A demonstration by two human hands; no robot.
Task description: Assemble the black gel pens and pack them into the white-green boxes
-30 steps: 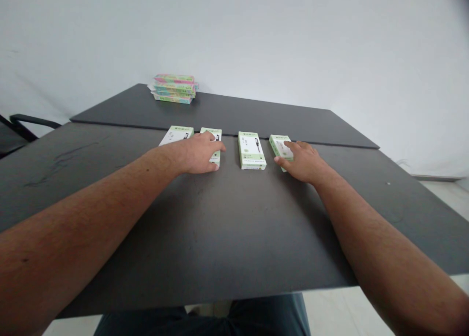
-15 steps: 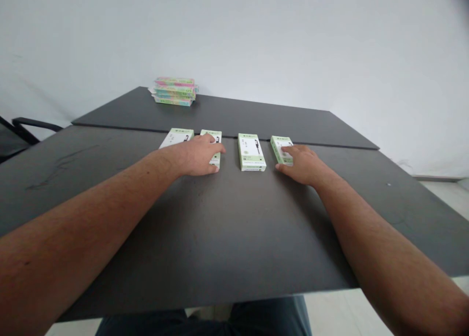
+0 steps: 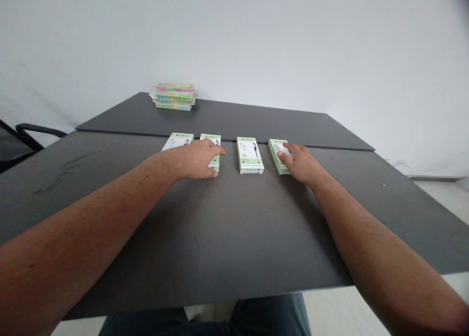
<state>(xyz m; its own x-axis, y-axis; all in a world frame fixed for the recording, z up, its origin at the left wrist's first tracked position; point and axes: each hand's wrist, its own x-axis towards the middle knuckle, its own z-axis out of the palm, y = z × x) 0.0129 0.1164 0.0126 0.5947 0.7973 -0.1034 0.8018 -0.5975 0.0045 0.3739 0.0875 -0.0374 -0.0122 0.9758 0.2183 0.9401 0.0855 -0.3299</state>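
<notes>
Several small white and light-green boxes, each printed with a dark picture, lie flat in a row on the dark table. My left hand [image 3: 200, 159] is over the second box from the left [image 3: 215, 164], partly covering it, thumb and fingers spread. It also hides the lower part of the leftmost box [image 3: 179, 139]. The box right of the middle [image 3: 250, 155] lies untouched between my hands. My right hand [image 3: 302, 163] is at the rightmost box [image 3: 274, 153], covering its right side, thumb and fingers apart over the top. Whether either palm touches a box is hidden.
A stack of colourful flat boxes [image 3: 174, 96] stands on the far tabletop [image 3: 256, 116] near the white wall. A seam or step separates it from the near tabletop [image 3: 234, 243]. A black chair armrest [image 3: 42, 128] is at the left edge.
My right hand has shifted slightly, its thumb moving from the rightmost box's near edge up over its top. My left hand stays over the second box. The view has tilted slightly.
</notes>
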